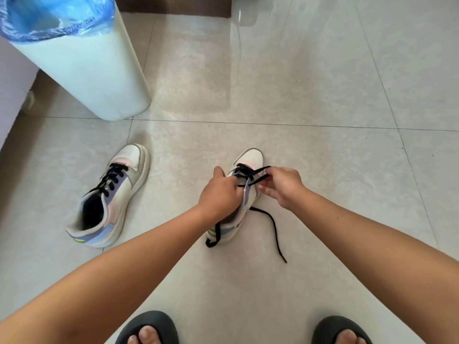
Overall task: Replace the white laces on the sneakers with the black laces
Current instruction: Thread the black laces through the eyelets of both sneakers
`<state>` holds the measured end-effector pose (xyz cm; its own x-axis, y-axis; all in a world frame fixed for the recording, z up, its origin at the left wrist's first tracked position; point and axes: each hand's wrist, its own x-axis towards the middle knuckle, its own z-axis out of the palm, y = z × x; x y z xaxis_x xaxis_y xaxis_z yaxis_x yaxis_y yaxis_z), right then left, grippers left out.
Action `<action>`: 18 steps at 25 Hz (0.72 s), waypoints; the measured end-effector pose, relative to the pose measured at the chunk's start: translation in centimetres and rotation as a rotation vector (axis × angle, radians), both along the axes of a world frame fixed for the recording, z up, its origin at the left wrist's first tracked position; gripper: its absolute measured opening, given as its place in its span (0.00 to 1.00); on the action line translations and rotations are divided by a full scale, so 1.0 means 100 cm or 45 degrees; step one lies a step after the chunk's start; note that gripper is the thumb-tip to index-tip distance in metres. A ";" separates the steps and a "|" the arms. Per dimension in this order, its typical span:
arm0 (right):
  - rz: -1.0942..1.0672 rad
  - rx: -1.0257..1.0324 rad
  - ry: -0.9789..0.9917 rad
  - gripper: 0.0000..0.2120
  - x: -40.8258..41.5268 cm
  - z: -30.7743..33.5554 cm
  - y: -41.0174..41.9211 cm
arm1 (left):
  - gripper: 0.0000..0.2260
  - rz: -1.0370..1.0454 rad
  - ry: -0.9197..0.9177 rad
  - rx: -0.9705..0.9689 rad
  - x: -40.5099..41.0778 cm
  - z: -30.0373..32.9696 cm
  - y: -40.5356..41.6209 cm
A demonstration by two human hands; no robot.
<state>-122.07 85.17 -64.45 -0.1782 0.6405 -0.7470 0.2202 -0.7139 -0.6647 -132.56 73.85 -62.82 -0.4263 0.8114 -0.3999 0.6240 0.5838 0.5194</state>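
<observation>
Left hand (221, 192) grips the sneaker (244, 194) steady, right hand (280, 186) pinches the black lace (257, 180). I'd pull it snug and flat before the next eyelet.

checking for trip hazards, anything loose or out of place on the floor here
Yes: the black lace of the half-laced sneaker trails loose across the floor tiles beside it. The other sneaker is laced but left untied.
</observation>
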 end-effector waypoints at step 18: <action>0.220 0.088 -0.219 0.05 0.000 0.017 -0.022 | 0.11 0.390 -0.258 0.003 0.000 -0.005 -0.004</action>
<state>-122.07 82.96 -62.73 -0.1640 0.6624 -0.7310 0.4491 -0.6097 -0.6531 -132.54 73.41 -63.33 -0.5619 0.6596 -0.4993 0.3050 0.7262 0.6161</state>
